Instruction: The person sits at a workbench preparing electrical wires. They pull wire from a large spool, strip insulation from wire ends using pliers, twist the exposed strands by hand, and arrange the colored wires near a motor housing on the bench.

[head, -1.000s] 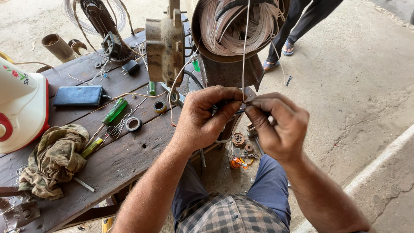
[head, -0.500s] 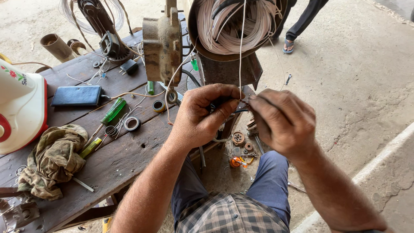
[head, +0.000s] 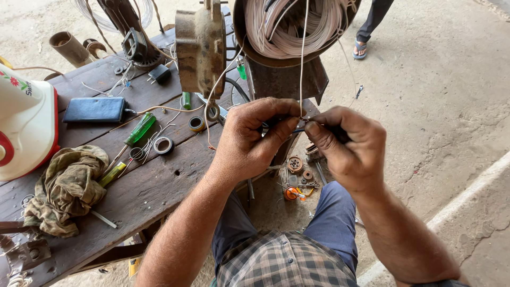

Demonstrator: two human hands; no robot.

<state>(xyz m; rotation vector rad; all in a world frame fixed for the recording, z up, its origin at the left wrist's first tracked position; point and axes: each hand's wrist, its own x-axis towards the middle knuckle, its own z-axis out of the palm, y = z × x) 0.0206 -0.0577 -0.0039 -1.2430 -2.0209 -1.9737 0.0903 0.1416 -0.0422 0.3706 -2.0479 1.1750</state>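
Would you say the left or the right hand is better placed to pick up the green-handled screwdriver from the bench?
Probably the left hand: the green-handled screwdriver lies on the wooden bench on its side, while the right hand is farther away.

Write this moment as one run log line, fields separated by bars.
left hand: pinches thin wire | right hand: pinches same wire | wire: runs up to coil

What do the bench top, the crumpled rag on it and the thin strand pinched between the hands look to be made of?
Bench top: dark weathered wood planks, with visible grain and gaps, unfinished. Rag: soft woven cloth, olive and stained, lying in folds. Strand: pale, smooth and thin, probably plastic-coated wire, though the core is unseen; the left hand and right hand pinch it.
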